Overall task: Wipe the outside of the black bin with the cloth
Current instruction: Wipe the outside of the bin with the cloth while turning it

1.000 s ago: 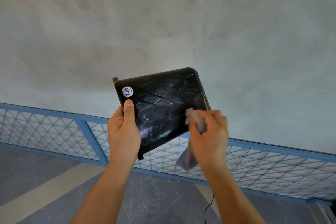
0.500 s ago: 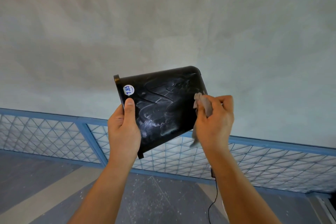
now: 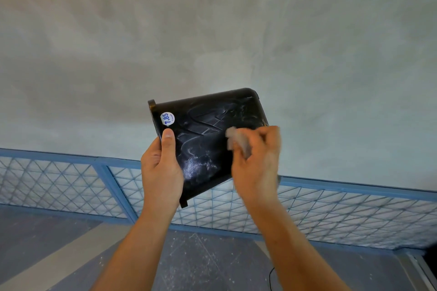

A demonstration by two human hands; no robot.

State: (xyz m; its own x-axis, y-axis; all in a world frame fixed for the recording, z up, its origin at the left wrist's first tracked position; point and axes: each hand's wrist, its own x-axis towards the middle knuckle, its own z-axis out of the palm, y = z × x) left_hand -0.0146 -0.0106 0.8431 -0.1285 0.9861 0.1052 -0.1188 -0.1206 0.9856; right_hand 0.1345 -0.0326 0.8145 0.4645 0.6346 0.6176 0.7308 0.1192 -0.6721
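Observation:
The black bin (image 3: 205, 139) is held up in front of me, tilted, its flat outer side facing me with pale smear marks and a round white price sticker (image 3: 167, 118) near its upper left. My left hand (image 3: 162, 172) grips the bin's left rim edge, thumb lying on the face just below the sticker. My right hand (image 3: 256, 163) is closed around a bunched grey cloth (image 3: 237, 140) and presses it against the bin's right side. The right hand and cloth are motion-blurred and hide the bin's lower right corner.
A grey plaster wall (image 3: 212, 30) fills the upper view. Below it runs a blue-framed mesh railing (image 3: 71, 179). The grey floor (image 3: 212, 264) with a pale stripe lies beneath, and a thin black cable (image 3: 270, 279) hangs by my right forearm.
My right hand swept the cloth across the bin's right side, up toward the edge and then back inward to the left. My left hand and the bin have stayed nearly still.

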